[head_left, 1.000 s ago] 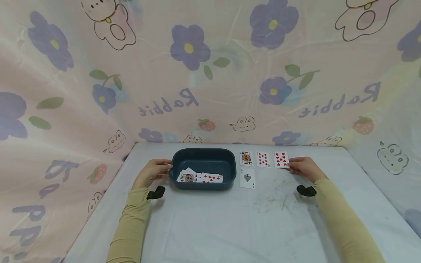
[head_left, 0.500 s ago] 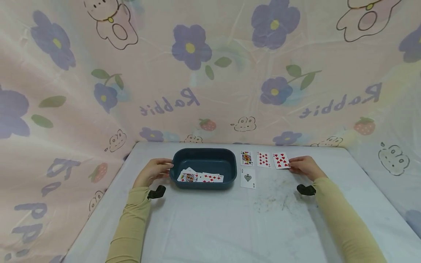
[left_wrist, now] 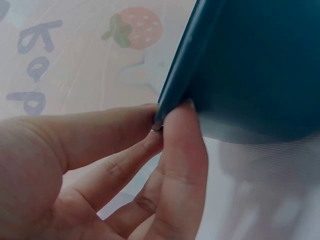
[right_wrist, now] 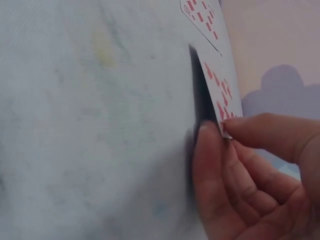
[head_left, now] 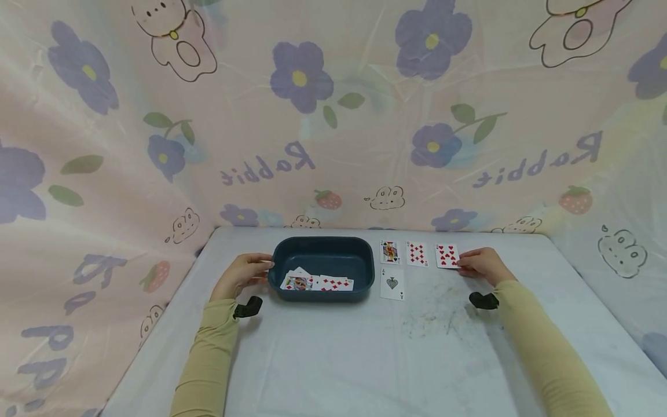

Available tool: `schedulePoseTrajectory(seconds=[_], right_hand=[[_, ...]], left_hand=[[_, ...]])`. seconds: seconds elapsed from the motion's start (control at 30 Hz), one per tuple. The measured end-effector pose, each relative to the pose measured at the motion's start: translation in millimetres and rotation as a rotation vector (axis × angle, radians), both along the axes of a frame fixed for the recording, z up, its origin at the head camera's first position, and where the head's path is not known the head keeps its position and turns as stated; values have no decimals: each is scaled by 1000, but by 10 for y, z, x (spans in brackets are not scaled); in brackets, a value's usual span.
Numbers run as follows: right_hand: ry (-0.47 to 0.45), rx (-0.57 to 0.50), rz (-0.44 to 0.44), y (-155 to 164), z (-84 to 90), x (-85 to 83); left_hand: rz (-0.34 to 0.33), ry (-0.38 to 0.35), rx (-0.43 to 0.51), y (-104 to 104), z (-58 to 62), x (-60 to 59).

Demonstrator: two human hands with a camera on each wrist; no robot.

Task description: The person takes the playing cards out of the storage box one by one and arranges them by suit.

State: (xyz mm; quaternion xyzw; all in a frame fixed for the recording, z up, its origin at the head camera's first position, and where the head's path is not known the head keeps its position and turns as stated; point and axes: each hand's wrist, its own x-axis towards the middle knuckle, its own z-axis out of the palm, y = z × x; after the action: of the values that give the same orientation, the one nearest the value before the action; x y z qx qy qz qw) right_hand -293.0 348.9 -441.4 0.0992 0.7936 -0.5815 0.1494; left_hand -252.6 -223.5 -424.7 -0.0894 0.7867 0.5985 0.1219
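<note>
Hearts card pinched in my right hand, tray rim pinched in my left.

My right hand [head_left: 482, 264] pinches the near edge of the hearts card [head_left: 446, 256] between thumb and fingertips, lifting that edge off the table [head_left: 365, 359]; it lies at the right end of the row, beside the diamonds card [head_left: 417, 253]. My left hand [head_left: 242, 273] grips the left rim of the dark blue tray [head_left: 323, 249], thumb and fingers closed on the edge. Loose cards [head_left: 316, 282] lie inside the tray.

We see a dark blue tray [head_left: 323, 255] flat on the tabletop [head_left: 365, 347], loose cards inside. Our red-pipped heart card [head_left: 446, 255] lies rightmost in its row, its near edge lifted.
</note>
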Motion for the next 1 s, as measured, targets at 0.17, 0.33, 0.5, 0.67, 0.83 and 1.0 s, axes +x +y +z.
schedulePoseTrajectory(seconds=[0.17, 0.33, 0.5, 0.67, 0.83, 1.0], right_hand=[[7, 43, 7, -6, 4, -15], [6, 80, -8, -14, 27, -21], [12, 124, -19, -12, 42, -37], [13, 149, -25, -12, 35, -72], [-13, 199, -33, -11, 24, -94], [-15, 257, -35, -19, 14, -105]], left_hand=[[3, 1, 5, 0, -6, 0], [2, 3, 18, 1, -15, -2], [3, 5, 12, -5, -25, 1], [16, 2, 2, -5, -22, -1], [25, -14, -6, 2, -27, -10], [24, -13, -2, 9, -25, -11]])
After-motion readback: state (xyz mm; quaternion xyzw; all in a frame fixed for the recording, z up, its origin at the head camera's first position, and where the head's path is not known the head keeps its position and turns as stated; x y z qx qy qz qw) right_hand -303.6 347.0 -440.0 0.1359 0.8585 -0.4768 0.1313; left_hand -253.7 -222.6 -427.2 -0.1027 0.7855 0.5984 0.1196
